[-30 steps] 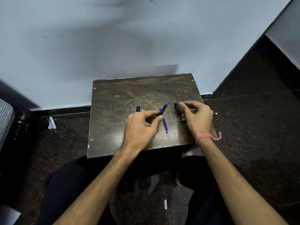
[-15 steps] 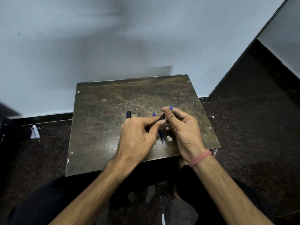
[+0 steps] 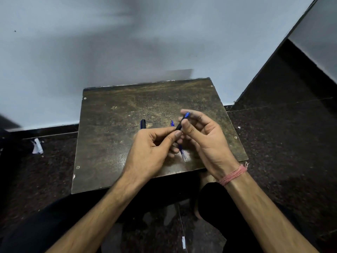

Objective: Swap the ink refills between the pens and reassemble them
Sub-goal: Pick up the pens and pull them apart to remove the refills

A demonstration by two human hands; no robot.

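Observation:
Both hands meet over the middle of a small dark wooden table (image 3: 116, 143). My left hand (image 3: 151, 150) pinches the lower end of a dark pen with a blue tip (image 3: 182, 122), held tilted up to the right. My right hand (image 3: 204, 137) grips the same pen near its blue upper end with thumb and forefinger. A blue and clear refill (image 3: 182, 154) lies on the table under the hands, partly hidden. A dark pen part (image 3: 143, 123) sticks out beyond my left hand's knuckles.
The table stands against a pale wall (image 3: 127, 42). Dark speckled floor (image 3: 282, 143) surrounds it. A scrap of white paper (image 3: 37, 146) lies on the floor at the left. My dark-clothed legs are below the table's front edge.
My right hand left the dark piece at the table's right and came over to grip the pen's upper end. The pen has been lifted slightly. The camera view shifted.

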